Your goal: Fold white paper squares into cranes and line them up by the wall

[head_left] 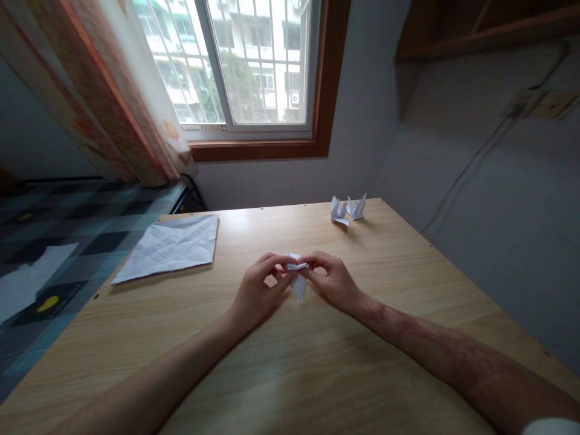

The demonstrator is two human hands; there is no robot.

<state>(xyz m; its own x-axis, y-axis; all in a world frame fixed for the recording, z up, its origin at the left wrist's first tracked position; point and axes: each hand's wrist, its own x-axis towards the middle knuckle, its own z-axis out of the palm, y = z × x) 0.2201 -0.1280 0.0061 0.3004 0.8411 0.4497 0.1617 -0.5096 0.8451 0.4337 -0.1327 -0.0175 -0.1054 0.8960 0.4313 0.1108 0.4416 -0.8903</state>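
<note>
Between my two hands is a small piece of folded white paper (299,286), held just above the middle of the table. A pointed flap of it hangs down toward me. My left hand (265,281) pinches its left side between thumb and fingers. On the other side, my right hand (330,278) grips it the same way, the fingertips of both hands close together. Part of the paper is covered by my fingers. Two folded white paper figures (356,208) with upright points stand at the table's far right corner.
A creased white paper sheet (174,248) lies at the left edge of the wooden table (254,374). Left of the table is a bed with a checked cover (113,211) and more white paper (36,278). A window (263,66) and walls stand behind.
</note>
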